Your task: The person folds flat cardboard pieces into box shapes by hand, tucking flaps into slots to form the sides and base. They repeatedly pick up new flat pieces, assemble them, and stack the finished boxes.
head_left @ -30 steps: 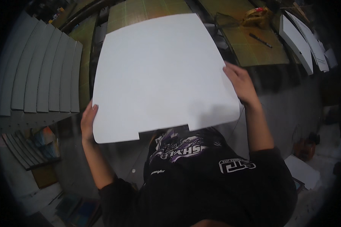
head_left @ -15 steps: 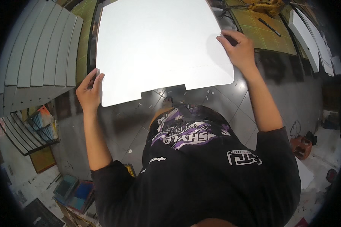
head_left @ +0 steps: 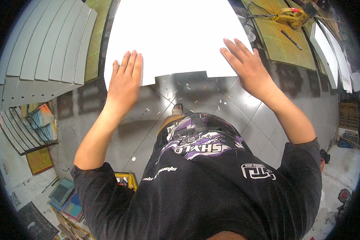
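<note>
A large white sheet (head_left: 176,36) with a notched near edge lies in front of me and runs out of the picture at the top. My left hand (head_left: 126,78) rests on its near left corner, fingers stretched out and pointing away from me. On the near right part, my right hand (head_left: 246,66) lies with its fingers spread over the sheet. Neither hand grips anything. The sheet's near right corner is hidden under the right hand.
Stacked pale boards (head_left: 44,44) stand at the left. On a yellow-green mat (head_left: 286,44) at the right lie a black pen (head_left: 291,40) and a yellow power tool (head_left: 294,18) with a cord. White panels (head_left: 328,52) lean farther right. Small scraps dot the tiled floor (head_left: 240,106).
The sheet has moved away from me. Both hands have let go of its side edges and now lie flat on it, the left one shifted inward.
</note>
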Demonstrator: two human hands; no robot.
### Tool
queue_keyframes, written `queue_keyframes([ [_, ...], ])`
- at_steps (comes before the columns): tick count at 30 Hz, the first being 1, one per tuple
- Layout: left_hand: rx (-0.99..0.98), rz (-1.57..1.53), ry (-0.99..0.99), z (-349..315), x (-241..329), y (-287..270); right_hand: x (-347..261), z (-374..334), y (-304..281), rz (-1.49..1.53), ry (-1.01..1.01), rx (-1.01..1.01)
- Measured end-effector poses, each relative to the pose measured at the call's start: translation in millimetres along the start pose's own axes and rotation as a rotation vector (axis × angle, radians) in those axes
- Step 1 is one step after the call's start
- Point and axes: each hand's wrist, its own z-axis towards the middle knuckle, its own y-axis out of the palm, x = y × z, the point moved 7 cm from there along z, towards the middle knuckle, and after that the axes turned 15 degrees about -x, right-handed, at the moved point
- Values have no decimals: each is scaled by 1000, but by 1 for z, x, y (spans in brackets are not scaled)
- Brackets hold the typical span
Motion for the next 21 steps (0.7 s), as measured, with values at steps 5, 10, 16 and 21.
queue_keyframes([
  [5,369,83,-43,22,-23,-26,14,14,-34,-164,-38,381],
  [10,536,183,-103,44,-38,-35,34,31,-46,-178,-7,647],
  [16,417,-274,-197,33,-101,-25,78,29,-26,315,119,636],
  [21,396,-917,-64,45,-115,3,91,42,-13,827,59,440],
])
